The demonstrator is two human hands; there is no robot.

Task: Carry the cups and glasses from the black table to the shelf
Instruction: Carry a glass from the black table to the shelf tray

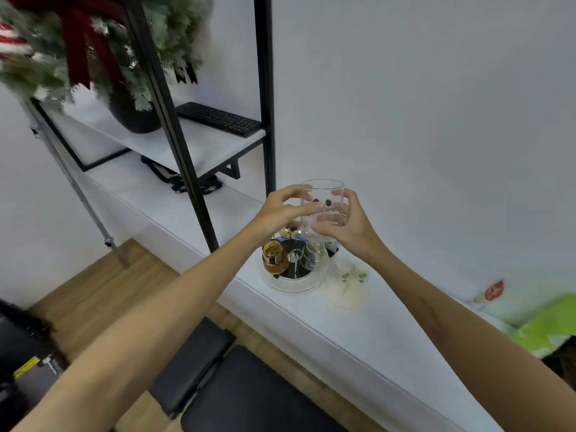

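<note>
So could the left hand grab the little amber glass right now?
Probably not yet: the left hand is busy holding the clear glass with the right hand, though the amber glass sits uncovered just below.

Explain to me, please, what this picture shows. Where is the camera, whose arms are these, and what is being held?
There is no machine here. The camera sits on a person's head and looks forward and down, so the two bare arms are that person's own. Both hands hold one clear glass above a white shelf: the left hand touches its side with curled fingers, the right hand wraps round it. Under the glass stands a round tray with small glasses, one of them amber. Beside the tray lies a pale cup with green marks. Higher up, a black keyboard and a potted plant rest on an upper shelf board.
</note>
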